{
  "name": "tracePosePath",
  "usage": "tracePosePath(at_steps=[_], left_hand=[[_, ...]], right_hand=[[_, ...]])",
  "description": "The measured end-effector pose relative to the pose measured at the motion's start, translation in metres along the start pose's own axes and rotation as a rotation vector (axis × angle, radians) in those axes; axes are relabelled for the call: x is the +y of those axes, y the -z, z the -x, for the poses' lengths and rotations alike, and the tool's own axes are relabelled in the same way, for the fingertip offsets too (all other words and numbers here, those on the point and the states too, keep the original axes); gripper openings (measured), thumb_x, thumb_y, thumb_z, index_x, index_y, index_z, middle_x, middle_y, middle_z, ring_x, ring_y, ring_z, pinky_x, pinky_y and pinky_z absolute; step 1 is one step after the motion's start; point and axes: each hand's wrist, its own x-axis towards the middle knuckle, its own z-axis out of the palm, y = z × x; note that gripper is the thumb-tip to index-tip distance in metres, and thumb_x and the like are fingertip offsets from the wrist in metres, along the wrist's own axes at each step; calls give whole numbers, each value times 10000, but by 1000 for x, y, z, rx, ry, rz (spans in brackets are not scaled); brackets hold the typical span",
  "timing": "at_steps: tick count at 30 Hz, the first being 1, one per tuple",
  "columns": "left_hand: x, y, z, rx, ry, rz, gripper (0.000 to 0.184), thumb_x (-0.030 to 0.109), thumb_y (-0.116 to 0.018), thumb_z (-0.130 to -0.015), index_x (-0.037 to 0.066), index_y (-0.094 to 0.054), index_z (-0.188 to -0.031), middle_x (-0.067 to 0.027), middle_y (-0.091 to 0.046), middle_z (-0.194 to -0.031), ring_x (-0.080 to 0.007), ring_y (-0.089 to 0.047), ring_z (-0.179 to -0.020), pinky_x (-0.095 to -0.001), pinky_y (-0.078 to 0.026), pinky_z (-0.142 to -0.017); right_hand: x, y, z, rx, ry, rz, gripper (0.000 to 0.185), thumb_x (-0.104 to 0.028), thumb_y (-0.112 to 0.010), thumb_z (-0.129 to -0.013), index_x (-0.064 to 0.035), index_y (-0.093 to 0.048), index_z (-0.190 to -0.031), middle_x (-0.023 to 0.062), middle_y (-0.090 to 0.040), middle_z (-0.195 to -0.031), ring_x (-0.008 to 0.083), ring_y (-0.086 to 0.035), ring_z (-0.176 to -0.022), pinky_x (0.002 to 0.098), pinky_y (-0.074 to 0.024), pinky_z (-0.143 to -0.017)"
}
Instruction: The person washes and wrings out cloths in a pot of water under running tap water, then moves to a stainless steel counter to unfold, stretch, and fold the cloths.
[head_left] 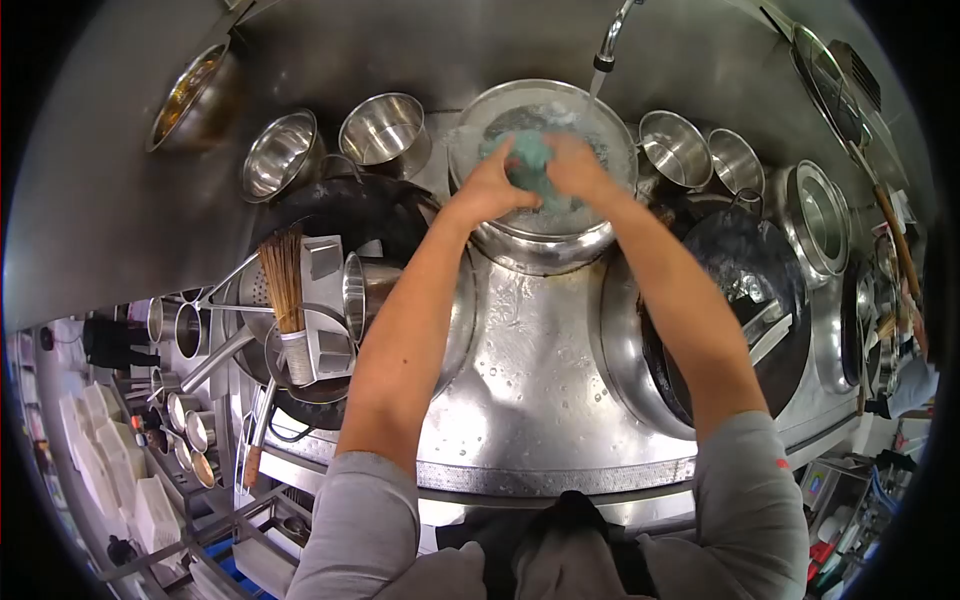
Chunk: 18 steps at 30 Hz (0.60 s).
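Note:
A wide steel basin [545, 240] full of water stands at the back centre, under a tap [604, 60] with water running from it. Both my hands are over the basin at a green cloth [532, 160], which is wet and blurred. My left hand [492, 188] is at the cloth's left side, thumb and fingers around its edge. On the right side, my right hand [578, 168] presses against the cloth with its fingers blurred by motion.
Left is a wok [290, 205] piled with a bamboo brush [283, 275], strainers and a steel pot [365, 290]. Another wok [750, 260] with utensils sits right. Steel bowls [385, 130] [676, 148] flank the basin. The wet steel counter [520, 380] lies in front.

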Motion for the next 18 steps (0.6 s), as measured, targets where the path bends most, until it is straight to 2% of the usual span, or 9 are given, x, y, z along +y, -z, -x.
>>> tracePosePath(at_steps=[2,5,8,10,11,12,14,16,18], left_hand=[[15,-22,-3,128,-144,189,824,79,-811,-687,-1,-459,-1427,-124,-644,-1229,-194,-599,-1111,-309,-473,-970],[40,-45,-18,246,-212,426,544,106,-804,-687,3,-632,-1192,-92,-692,-1006,-168,-632,-925,-331,-516,-830],[29,-53,-36,317,-108,318,271,140,-796,-714,10,-717,-938,-46,-672,-773,-147,-608,-708,-352,-512,-662],[26,-46,-34,373,-106,183,172,144,-781,-729,12,-735,-828,-22,-632,-659,-141,-565,-592,-360,-483,-574],[27,-38,-37,343,-23,185,161,132,-770,-733,10,-735,-832,-31,-640,-673,-144,-574,-602,-355,-484,-582],[33,-25,-37,311,62,184,151,120,-758,-738,7,-736,-836,-41,-649,-686,-148,-584,-613,-350,-486,-590],[40,-5,-41,255,136,256,153,107,-746,-740,1,-737,-850,-60,-669,-720,-163,-610,-651,-350,-494,-614],[53,17,-61,222,87,403,175,106,-744,-734,-7,-737,-868,-78,-690,-761,-185,-644,-705,-358,-508,-648],[94,24,-64,327,81,234,202,108,-734,-738,-19,-732,-895,-125,-717,-849,-238,-681,-786,-381,-524,-697]], right_hand=[[-50,80,-38,-99,-280,-360,348,-22,-534,-804,14,-697,-1109,239,-700,-1062,369,-673,-1017,435,-517,-921],[-88,159,-75,-75,-266,-686,228,43,-503,-866,8,-681,-1005,73,-707,-930,154,-652,-825,307,-513,-745],[-142,261,-72,-51,-194,-749,207,-99,-626,-900,16,-670,-1065,118,-718,-904,208,-672,-794,331,-543,-736],[-170,296,-59,298,-308,-504,217,-27,-492,-953,-19,-707,-925,93,-722,-845,162,-655,-719,289,-520,-633],[-143,314,-59,131,-40,-834,229,-24,-467,-960,-20,-696,-968,105,-724,-870,169,-664,-731,290,-517,-639],[-128,316,-61,377,-118,-855,221,-23,-474,-958,6,-682,-1027,116,-721,-863,187,-670,-716,294,-544,-685],[-129,318,-36,256,-223,-840,213,-35,-505,-956,28,-659,-1089,156,-714,-956,206,-678,-807,304,-560,-729],[-97,286,-32,235,-349,-598,157,-104,-618,-916,-24,-697,-1026,41,-707,-922,130,-634,-802,272,-496,-716],[-70,236,-36,84,-333,-538,209,-148,-651,-904,-43,-695,-1078,44,-698,-905,141,-619,-815,294,-488,-719]])
